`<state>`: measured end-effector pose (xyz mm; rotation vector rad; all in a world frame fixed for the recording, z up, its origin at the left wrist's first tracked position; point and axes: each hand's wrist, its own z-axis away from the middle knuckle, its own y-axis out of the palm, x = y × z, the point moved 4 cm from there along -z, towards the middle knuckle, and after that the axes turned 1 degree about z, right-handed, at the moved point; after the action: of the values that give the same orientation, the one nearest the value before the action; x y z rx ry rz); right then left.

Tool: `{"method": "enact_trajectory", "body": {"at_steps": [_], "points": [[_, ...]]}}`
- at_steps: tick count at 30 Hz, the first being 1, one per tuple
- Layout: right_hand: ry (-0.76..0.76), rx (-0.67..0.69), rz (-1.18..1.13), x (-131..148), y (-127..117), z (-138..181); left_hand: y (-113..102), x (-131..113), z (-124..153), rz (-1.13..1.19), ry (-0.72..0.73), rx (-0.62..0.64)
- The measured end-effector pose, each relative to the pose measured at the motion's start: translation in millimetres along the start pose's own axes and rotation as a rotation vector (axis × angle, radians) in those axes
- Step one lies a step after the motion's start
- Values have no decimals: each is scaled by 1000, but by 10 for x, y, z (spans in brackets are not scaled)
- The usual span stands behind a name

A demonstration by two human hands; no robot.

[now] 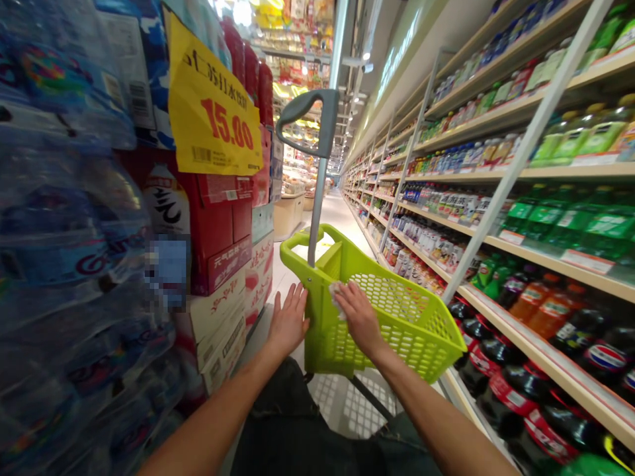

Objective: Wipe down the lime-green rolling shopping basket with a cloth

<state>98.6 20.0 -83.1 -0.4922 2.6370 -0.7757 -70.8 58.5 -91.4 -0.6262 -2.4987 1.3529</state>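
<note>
1 lime-green rolling shopping basket (320,344), set mid-aisle (344,210), w/ 1 grey pull handle (328,125). 1 white tissue (338,302), held under r. hand (360,317), fingers close together, against basket's near side. 1 l. hand (292,319), fingers extended, slightly spread, beside end wall; contact can't be told. Advised: tissue kept flat under fingertips, basket steadied by l. palm. Outward: 1 yellow price sign (215,99), hung l.; 2 orange soda bottles (533,297), shelved r.
</note>
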Motion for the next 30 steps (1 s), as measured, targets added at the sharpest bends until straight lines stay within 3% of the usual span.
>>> {"method": "enact_trajectory", "body": {"at_steps": [3, 7, 14, 21, 27, 30], "points": [[-17, -5, 36, -128, -28, 259, 28, -221, -36, 17, 76, 0], [-98, 61, 37, -84, 38, 740, 90, -486, -55, 35, 177, -12], [67, -26, 168, -481, -340, 687, 131, -902, -149, 55, 258, 18], [54, 23, 159, -460, -248, 1404, 184, -1194, -128, 86, 364, 52], [221, -16, 180, -761, -605, 1290, 227, -1445, -152, 62, 422, 98], [231, 18, 198, -825, -612, 1477, 236, -1631, -142, 52, 471, 135]]}}
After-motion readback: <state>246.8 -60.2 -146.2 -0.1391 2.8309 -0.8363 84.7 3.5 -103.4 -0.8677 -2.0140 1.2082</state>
